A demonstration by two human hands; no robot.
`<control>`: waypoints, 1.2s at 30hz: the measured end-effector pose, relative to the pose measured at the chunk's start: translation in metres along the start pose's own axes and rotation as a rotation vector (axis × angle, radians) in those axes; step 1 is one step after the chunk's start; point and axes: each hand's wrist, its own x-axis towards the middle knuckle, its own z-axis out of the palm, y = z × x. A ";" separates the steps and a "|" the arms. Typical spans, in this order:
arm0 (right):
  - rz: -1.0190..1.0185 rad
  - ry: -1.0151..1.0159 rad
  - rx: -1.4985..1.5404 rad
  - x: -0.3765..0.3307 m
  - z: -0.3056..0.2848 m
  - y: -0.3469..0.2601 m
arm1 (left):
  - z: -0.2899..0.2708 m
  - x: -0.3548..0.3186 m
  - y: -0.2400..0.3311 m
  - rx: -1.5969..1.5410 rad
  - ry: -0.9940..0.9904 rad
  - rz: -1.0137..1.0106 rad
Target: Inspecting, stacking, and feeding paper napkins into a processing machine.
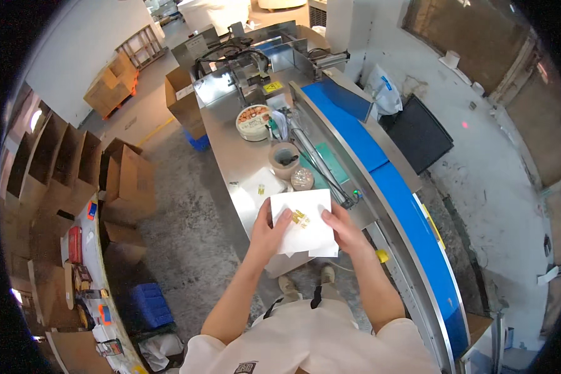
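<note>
Both hands, left hand (269, 230) and right hand (343, 229), grasp a white pouch (303, 229) above the steel desk (227, 156), near a tape roll (285, 160) and the blue conveyor belt (393, 187).

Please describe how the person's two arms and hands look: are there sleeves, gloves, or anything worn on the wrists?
Both forearms are bare from the elbow down to the left hand and right hand. No gloves are worn, and no watch, bracelet or ring can be seen. The short sleeves belong to a light cream shirt and end above the elbows. Near the lower edge, the shirt carries a small dark printed mark.
</note>
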 end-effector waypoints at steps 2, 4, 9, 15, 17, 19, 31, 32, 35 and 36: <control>0.074 0.083 0.065 -0.007 -0.013 -0.001 | 0.006 -0.002 0.001 -0.002 0.005 -0.015; 0.168 0.142 0.296 -0.013 -0.026 0.010 | 0.001 -0.004 0.000 -0.087 -0.079 0.008; 0.295 0.122 0.446 -0.001 -0.019 0.058 | -0.009 0.001 -0.046 -0.634 -0.154 -0.208; 0.513 -0.011 -0.072 0.023 -0.017 0.156 | -0.060 -0.032 -0.132 -0.619 0.077 -0.258; 0.482 -0.113 -0.352 0.032 -0.014 0.194 | -0.070 -0.039 -0.170 -0.400 0.208 -0.179; 0.493 -0.087 -0.401 0.039 -0.006 0.228 | -0.083 -0.042 -0.205 -0.466 0.282 -0.224; 0.437 0.112 -0.664 0.047 -0.053 0.266 | -0.098 -0.068 -0.223 0.578 0.060 0.104; 0.465 0.155 -0.550 0.044 -0.048 0.263 | -0.098 -0.067 -0.223 0.575 0.062 0.102; 0.540 0.192 -0.399 0.039 -0.037 0.251 | -0.097 -0.063 -0.223 0.541 0.094 0.145; 0.586 0.183 -0.364 0.038 -0.034 0.247 | -0.097 -0.063 -0.223 0.552 0.093 0.135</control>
